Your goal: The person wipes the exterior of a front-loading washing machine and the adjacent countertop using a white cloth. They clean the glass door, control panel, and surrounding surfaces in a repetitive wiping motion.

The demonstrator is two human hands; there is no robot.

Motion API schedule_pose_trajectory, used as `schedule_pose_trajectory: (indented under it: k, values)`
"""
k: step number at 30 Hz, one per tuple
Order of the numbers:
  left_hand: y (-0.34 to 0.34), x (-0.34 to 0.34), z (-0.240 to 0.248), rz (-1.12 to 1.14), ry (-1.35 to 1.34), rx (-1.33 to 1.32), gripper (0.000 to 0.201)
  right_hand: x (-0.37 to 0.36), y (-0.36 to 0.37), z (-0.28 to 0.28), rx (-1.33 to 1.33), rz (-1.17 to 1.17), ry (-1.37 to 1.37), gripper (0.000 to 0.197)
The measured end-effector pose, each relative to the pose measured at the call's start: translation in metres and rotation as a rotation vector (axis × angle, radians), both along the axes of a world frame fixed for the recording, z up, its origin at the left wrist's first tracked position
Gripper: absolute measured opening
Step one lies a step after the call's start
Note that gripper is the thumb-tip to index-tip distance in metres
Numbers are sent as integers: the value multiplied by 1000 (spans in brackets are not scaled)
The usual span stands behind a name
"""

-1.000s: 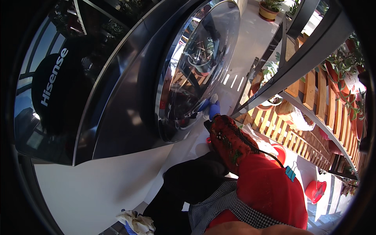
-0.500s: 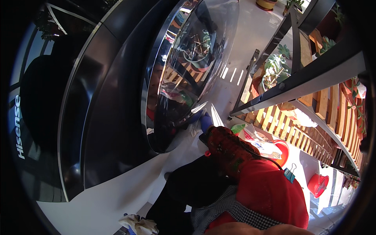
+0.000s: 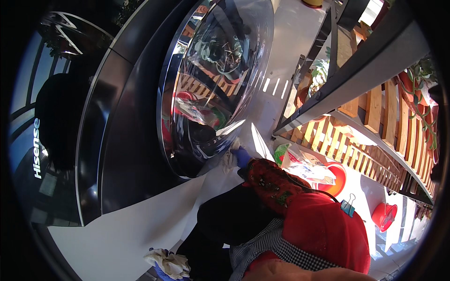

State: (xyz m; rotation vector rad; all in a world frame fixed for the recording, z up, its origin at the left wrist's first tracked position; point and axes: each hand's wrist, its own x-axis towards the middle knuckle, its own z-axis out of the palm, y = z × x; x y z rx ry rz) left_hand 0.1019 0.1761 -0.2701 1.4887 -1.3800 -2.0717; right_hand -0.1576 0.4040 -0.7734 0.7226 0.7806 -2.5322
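While two gloved hands (image 3: 161, 272) (image 3: 242, 157) hold two cloths (image 3: 174, 265) (image 3: 228, 162) | one rounded door (image 3: 213, 89)

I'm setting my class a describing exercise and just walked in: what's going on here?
A person in red is low beside a front-loading machine. The blue-gloved right hand is at a pale cloth beside the lower part of the round glass door; its grip is hard to tell. The left hand, also blue-gloved, holds a bunched cloth lower down, away from the door. A slatted plant rack stands to the right.
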Motion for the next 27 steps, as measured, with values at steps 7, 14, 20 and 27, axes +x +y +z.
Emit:
schedule_pose_trajectory:
  k: [7, 14, 20, 27]
  values:
    - [-15, 37, -23, -216, 381, 85, 16, -25, 79, 80, -137, -198, 0, 51]
    - [-44, 51, -67, -111, 486, -99, 47, -72, 77, 123, 241, -360, 89, 46]
    - [-22, 38, -58, -142, 550, -126, 43, -16, 31, 157, 190, -162, 51, 46]
    - [-25, 34, -59, -256, 613, -200, 38, 0, 30, 287, 298, -218, 467, 44]
